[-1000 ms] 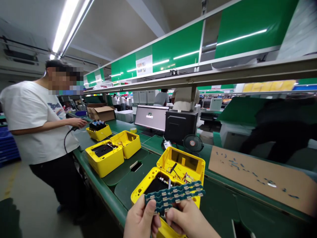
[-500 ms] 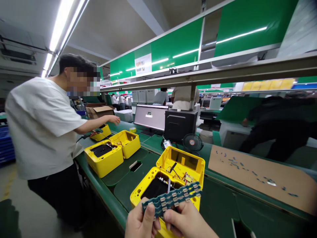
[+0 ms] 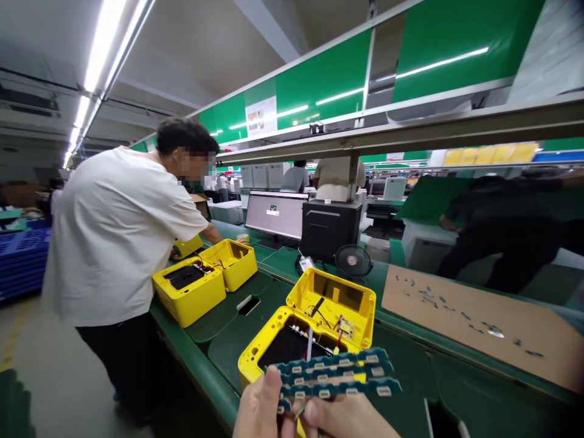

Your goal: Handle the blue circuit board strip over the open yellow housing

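Dark teal circuit board strips (image 3: 335, 376) with pale rectangular parts are held up in front of me, joined or stacked in several rows. My left hand (image 3: 259, 403) is closed on their left end, thumb on top. My right hand (image 3: 349, 417) is closed under the lower edge, pinching a small circuit board piece (image 3: 299, 413) that is tilted and partly hidden by the fingers. Just behind the strips is an open yellow case (image 3: 260, 337) with a black inside and wires, its yellow lid half (image 3: 368, 304) folded back.
A second open yellow case (image 3: 191, 301) stands left, beside a co-worker in a white shirt (image 3: 118, 237) leaning over the bench. Small pieces lie on a brown board (image 3: 456, 347) at right. A monitor (image 3: 276, 214), black computer case (image 3: 331, 230) and small fan (image 3: 353, 260) stand behind.
The strips have tilted, showing separate rows and reaching farther right. My right hand's fingers have shifted slightly at the lower edge. The co-worker has moved right and bent over the bench.
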`<state>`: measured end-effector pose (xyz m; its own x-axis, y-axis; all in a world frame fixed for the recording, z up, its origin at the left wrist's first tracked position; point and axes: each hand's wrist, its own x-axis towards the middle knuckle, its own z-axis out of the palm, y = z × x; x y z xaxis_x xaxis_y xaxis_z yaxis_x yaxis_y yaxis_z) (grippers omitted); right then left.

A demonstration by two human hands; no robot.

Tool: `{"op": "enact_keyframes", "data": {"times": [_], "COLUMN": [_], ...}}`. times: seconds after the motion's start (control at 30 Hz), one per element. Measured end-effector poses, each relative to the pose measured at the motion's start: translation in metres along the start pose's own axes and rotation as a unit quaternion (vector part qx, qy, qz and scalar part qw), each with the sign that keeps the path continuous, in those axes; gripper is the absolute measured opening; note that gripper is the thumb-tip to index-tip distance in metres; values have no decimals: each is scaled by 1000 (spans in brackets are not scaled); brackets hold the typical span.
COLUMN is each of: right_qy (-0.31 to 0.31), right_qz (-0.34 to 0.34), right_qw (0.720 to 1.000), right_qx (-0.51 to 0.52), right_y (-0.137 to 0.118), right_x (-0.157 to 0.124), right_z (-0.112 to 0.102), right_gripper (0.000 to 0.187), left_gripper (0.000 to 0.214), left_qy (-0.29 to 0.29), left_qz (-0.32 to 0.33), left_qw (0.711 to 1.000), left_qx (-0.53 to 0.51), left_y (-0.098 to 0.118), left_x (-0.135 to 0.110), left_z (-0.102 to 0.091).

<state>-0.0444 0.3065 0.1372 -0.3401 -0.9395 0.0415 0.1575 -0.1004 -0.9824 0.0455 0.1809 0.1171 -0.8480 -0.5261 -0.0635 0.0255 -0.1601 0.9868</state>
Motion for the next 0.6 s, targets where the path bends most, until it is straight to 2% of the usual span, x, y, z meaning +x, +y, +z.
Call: {"op": "enact_keyframes", "data": {"times": [0.07,0.13,0.23,0.3,0.5,0.6], "right_qy": [-17,10,57,58,28,45], "right_qz": [-34,-50,-45,-34,-43,-24], "right_qw": [999,996,986,985,983,981], "right_qx": [22,79,151,158,175,188], "right_y": [5,12,22,25,24,24], "right_x": [4,10,20,25,31,31], "right_z": [0,-3,-10,-12,-3,-2], "right_gripper": [42,39,42,45,35,35], "left_gripper": [70,73,76,75,61,57], "left_qy": [3,7,17,30,78,101], "left_qz": [-3,-13,-35,-37,61,71], "left_qw": [1000,1000,999,998,995,991], "left_qx": [3,-2,-26,-29,23,51], "left_y": [1,3,4,3,0,0], "left_x": [1,1,1,2,4,2], "left_z": [1,2,3,2,-5,-8]}}
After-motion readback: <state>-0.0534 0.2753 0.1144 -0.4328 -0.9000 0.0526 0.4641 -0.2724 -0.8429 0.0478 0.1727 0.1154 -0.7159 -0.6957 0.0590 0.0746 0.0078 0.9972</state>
